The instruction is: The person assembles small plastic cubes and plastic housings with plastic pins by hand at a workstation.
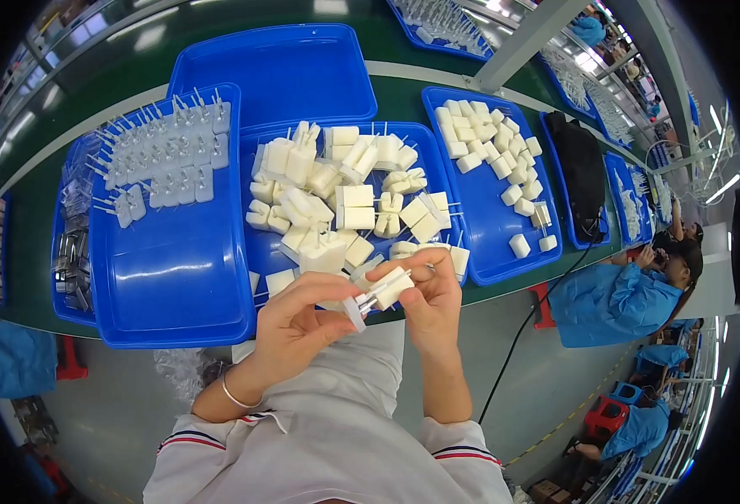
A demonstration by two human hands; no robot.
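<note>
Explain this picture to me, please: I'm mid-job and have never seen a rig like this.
There is no machine: these are a person's two bare hands. The one view comes from a fisheye camera on that person's head, looking down, so straight edges bend near the rim; picture left is their left.

The left hand holds a whitish cap, the right hand a cream block; metal prongs show between them.

On the green bench are blue trays: the left tray has pinned white pieces, the middle one cream parts, the right one small cubes.
</note>
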